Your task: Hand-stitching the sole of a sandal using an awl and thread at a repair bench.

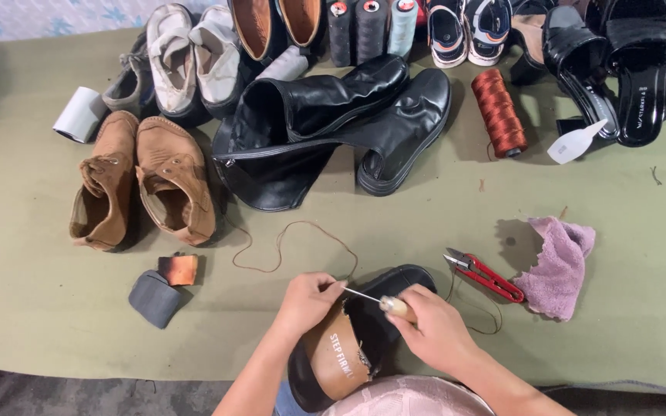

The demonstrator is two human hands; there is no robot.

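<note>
Your left hand (307, 299) pinches the brown thread (290, 245) at the metal tip of the awl, thumb and fingertips pressed together on it, while the rest of the hand rests against the upper of the black shoe (364, 339). Your right hand (435, 330) is wrapped shut around the pale wooden handle of the stitching awl (383, 302), whose thin needle points left toward your other hand. The black shoe lies on its side just in front of you, its tan insole facing up and its toe pointing away from you. From the shoe, the thread runs up and left in a loose loop across the olive-green mat (40, 293) toward the tall black boots (325, 131), which lie flopped over well above the shoe. Just right of the shoe lie red-handled thread snips (487, 276), and beyond them a crumpled lilac cloth (558, 266). To the shoe's left sit a small grey pad (154, 297) and an orange-brown scrap (178, 270) touching it. Farther up and left of the shoe stands a pair of tan suede shoes (142, 181). Up and right of the shoe, past the boots, a spool of rust-coloured thread (499, 112) lies on its side.
</note>
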